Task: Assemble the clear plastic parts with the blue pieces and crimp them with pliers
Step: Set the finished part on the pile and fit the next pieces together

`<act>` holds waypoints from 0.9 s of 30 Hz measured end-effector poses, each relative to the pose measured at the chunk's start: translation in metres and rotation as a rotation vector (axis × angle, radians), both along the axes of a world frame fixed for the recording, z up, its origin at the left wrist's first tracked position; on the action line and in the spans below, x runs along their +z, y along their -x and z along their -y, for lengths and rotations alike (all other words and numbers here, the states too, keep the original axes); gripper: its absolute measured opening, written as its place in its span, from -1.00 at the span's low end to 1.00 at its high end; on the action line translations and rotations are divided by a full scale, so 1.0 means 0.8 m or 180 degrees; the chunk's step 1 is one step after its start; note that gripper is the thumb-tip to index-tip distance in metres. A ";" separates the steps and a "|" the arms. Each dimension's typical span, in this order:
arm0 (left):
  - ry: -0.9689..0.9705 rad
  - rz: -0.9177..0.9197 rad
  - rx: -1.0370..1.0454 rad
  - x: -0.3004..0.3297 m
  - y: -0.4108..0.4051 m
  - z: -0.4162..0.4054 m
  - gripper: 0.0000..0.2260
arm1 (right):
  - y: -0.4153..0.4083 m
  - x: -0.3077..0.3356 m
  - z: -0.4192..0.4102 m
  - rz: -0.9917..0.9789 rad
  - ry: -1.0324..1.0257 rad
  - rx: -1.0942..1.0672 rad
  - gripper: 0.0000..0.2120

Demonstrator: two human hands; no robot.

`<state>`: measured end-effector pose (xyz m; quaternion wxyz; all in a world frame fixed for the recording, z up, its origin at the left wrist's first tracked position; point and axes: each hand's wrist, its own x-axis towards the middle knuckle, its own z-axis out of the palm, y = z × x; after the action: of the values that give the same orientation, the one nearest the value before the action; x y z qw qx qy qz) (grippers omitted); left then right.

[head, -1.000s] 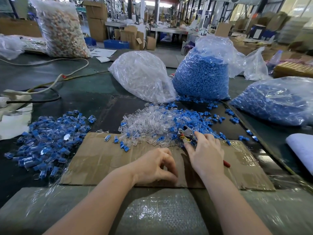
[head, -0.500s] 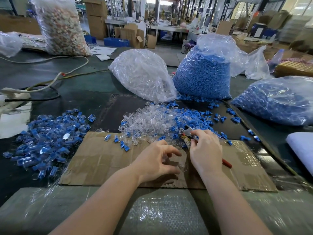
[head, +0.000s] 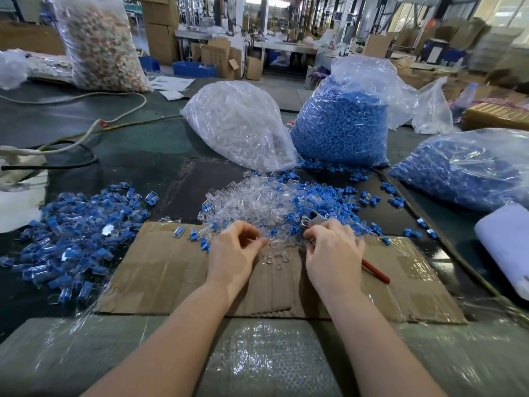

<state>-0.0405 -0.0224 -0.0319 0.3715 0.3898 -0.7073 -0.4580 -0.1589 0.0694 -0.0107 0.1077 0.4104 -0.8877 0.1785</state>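
Note:
A heap of loose clear plastic parts (head: 252,203) lies beyond the cardboard sheet (head: 160,270), with loose blue pieces (head: 323,200) mixed in on its right. My left hand (head: 233,250) reaches into the near edge of the clear heap, its fingertips pinching a clear part. My right hand (head: 333,249) grips red-handled pliers (head: 315,219); the metal jaws stick out above the fingers and a red handle shows behind the wrist. A pile of assembled clear-and-blue parts (head: 74,233) lies on the left.
A bag of clear parts (head: 240,124) and two bags of blue pieces (head: 340,124) (head: 469,170) stand behind the heaps. Cables (head: 86,136) cross the dark table at the left. A white roll (head: 506,242) lies at the right. Bubble wrap (head: 266,359) covers the near edge.
My left hand has moved forward from the cardboard into the edge of the clear heap and closed its fingers on a part. My right hand with the pliers has shifted slightly nearer.

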 end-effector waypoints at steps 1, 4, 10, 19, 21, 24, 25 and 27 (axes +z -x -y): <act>0.0006 0.0029 0.0016 -0.002 -0.001 0.000 -0.85 | -0.001 -0.002 0.000 -0.0090 -0.0087 -0.0059 -0.82; 0.0120 0.0129 -0.0007 -0.006 0.000 0.000 -0.86 | -0.001 -0.004 0.000 -0.0190 -0.0198 -0.0152 -0.78; 0.0286 0.0269 -0.0009 -0.007 0.001 -0.001 -0.76 | 0.006 -0.004 -0.002 -0.0122 -0.0144 -0.0199 -0.79; 0.0350 0.0434 0.0063 -0.010 0.003 -0.002 -0.80 | 0.007 0.000 0.018 -0.0188 -0.0332 0.0086 -0.67; 0.0319 0.0419 0.0061 -0.010 0.001 -0.002 -0.79 | 0.009 0.004 0.023 -0.0158 -0.0512 0.0056 -0.65; 0.0336 0.0524 -0.0012 -0.010 0.000 -0.001 -0.80 | 0.009 0.006 0.031 -0.0193 -0.0636 0.0012 -0.69; 0.0352 0.0547 -0.0019 -0.010 -0.001 -0.001 -0.79 | 0.009 0.006 0.033 -0.0208 -0.0642 -0.0007 -0.72; 0.0372 0.0564 -0.0008 -0.010 -0.001 -0.001 -0.77 | 0.010 0.005 0.036 -0.0226 -0.0604 -0.0046 -0.77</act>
<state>-0.0394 -0.0214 -0.0398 0.3291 0.4056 -0.7634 -0.3801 -0.1672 0.0404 -0.0068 0.1010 0.4184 -0.8992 0.0782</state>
